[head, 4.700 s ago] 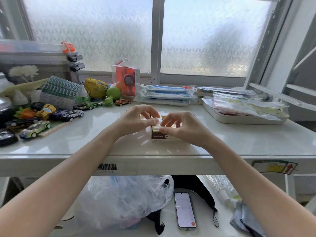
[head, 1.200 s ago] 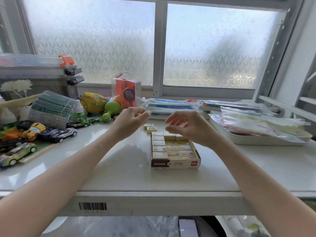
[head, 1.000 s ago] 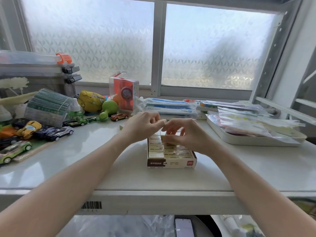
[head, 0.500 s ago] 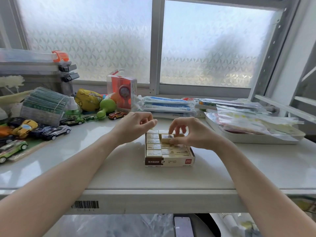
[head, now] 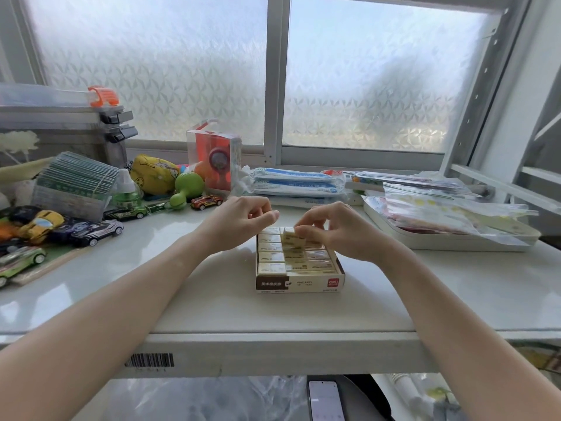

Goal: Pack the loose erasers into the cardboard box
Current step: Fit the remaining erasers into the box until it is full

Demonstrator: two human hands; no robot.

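An open cardboard box (head: 300,282) with a brown and cream front stands on the white table, its inside filled with rows of cream erasers. My right hand (head: 340,229) hovers over the box's far middle and pinches one cream eraser (head: 293,240), tilted above the packed rows. My left hand (head: 243,220) floats just left of the box's far corner, fingers curled, thumb and forefinger nearly touching, with nothing visible in it. The far right rows of the box are hidden under my right hand.
Toy cars (head: 97,232) and a banded card stack (head: 76,183) crowd the left. A red boxed toy (head: 214,159) and blue packets (head: 294,185) line the back. A white tray (head: 449,241) of plastic bags sits on the right. A phone (head: 324,401) lies below the table.
Both hands reached behind the box, where two loose erasers lay, then came back over it. My right hand now lowers an eraser onto the far rows, and the left hand has drawn slightly aside.
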